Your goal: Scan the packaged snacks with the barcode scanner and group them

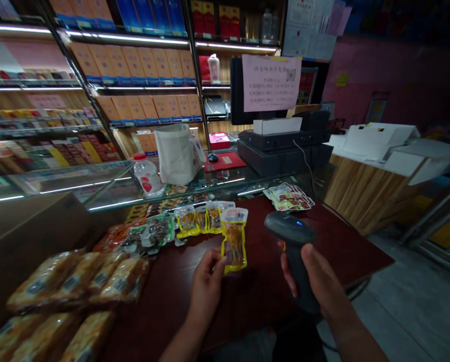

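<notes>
Between thumb and fingers, my left hand (209,274) pinches the lower left edge of a yellow-edged, clear snack packet (234,244) with brown food inside. The packet is held upright above the dark red table. My right hand (315,276) wraps round the handle of a dark grey barcode scanner (291,229), whose top shows a small blue light. The scanner's head points left, toward the packet, with a gap between them. Behind the held packet lie similar yellow-edged packets (200,218) in a row. Left of these are green-edged packets (159,231).
Wrapped bread packs (78,276) and a cardboard box (36,236) occupy the left. Green and white packets (290,196) lie at the table's back right. On the glass counter stand a red-capped bottle (148,176), a white bag (178,153) and a monitor (237,90) above a cash drawer (285,156).
</notes>
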A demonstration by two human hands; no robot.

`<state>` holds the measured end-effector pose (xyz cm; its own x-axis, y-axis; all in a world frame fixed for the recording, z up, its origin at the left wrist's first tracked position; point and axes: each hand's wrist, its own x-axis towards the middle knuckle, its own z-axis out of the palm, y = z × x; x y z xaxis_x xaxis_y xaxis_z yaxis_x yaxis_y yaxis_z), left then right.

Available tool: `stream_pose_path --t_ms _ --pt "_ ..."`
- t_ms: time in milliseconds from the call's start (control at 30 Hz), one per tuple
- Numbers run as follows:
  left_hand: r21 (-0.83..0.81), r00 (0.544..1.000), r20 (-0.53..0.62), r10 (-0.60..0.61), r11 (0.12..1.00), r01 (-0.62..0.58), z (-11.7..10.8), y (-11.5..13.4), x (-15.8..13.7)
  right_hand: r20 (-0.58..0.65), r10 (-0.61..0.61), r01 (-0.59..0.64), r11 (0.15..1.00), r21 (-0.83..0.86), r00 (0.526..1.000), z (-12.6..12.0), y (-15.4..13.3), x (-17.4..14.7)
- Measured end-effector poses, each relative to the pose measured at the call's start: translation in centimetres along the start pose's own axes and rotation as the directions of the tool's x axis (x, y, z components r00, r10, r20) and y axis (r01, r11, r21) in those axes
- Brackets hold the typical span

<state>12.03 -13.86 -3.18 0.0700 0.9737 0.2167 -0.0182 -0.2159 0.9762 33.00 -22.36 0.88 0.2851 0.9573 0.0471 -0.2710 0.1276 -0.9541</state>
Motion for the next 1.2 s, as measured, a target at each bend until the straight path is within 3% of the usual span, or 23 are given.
stream_pose_path --t_ms 200,400,667,833,967,1100,1200 --pt "0.127 0.99 -0.09 0.108 0.987 -0.096 -1.1 -0.4 -1.0 0.122 0.053 -0.05 0.998 -0.029 0.991 2.2 1.1 0.0" --pt "0.194 0.972 -0.093 0.213 0.962 -0.193 -1.2 -0.4 -1.5 0.089 0.061 -0.059 0.998 -0.036 0.994 4.1 1.1 -0.1" --pt "0.22 0.969 -0.107 0.224 0.955 -0.197 -1.3 -0.6 -1.4 0.08 0.055 -0.052 0.998 -0.034 0.995 4.4 1.1 0.1" --pt "0.185 0.976 -0.128 0.178 0.971 -0.153 -1.1 -0.8 -1.5 0.062 0.07 -0.069 0.997 -0.014 0.996 4.2 1.3 0.4" --pt "0.081 0.987 -0.15 0.055 0.996 -0.043 -1.5 -1.1 -0.5 0.044 0.122 -0.123 0.992 0.02 0.992 3.3 1.6 0.7" --pt "-0.095 0.973 -0.216 -0.076 0.994 0.057 -3.1 -0.3 3.8 0.023 0.154 -0.155 0.987 0.048 0.988 2.0 1.9 1.1" --pt "-0.106 0.961 -0.222 -0.166 0.984 0.145 -4.4 0.8 8.4 0.004 0.174 -0.174 0.983 0.058 0.985 1.2 2.1 1.3"
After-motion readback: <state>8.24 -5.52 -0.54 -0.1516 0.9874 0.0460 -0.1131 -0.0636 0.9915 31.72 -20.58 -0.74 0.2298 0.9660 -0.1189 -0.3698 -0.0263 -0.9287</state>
